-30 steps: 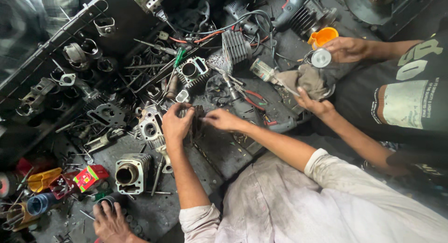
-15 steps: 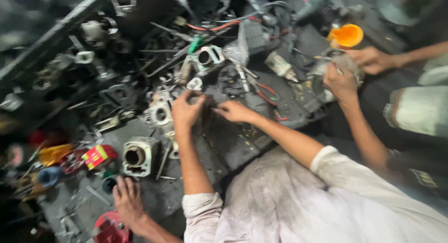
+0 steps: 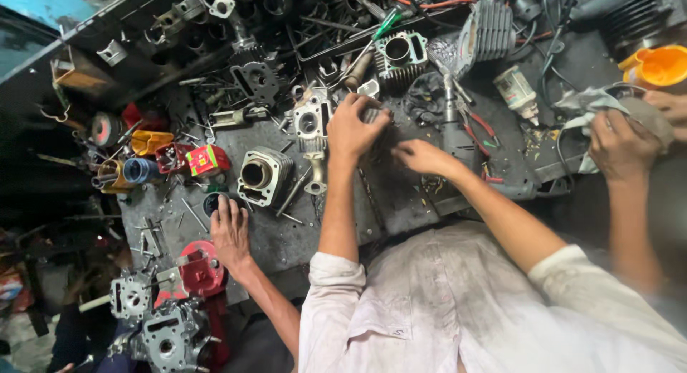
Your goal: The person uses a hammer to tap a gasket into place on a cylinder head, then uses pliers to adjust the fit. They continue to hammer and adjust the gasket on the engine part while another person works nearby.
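My left hand (image 3: 354, 126) reaches forward over the dark metal bench (image 3: 401, 201), fingers curled around a small grey ribbed metal part (image 3: 373, 115). My right hand (image 3: 422, 158) lies just to its right, fingertips together and pointing left, pressed on the bench beside that part. Whether it holds anything is hidden. Both arms come out of my dusty white shirt (image 3: 458, 308). A silver engine cylinder (image 3: 263, 176) stands left of my left arm, and a finned cylinder head (image 3: 313, 122) sits close to my left hand.
Another person's hand (image 3: 230, 233) rests flat on the bench at lower left, next to a red part (image 3: 200, 267). At right, someone else's hand (image 3: 621, 140) grips a grey rag (image 3: 583, 104) near an orange funnel (image 3: 658, 65). Engine parts, pliers and wires crowd the back.
My view has swung so the bench sits further right and lower. My hands stay on the same spot. The other person's hand at lower left has slid up to beside the silver cylinder.
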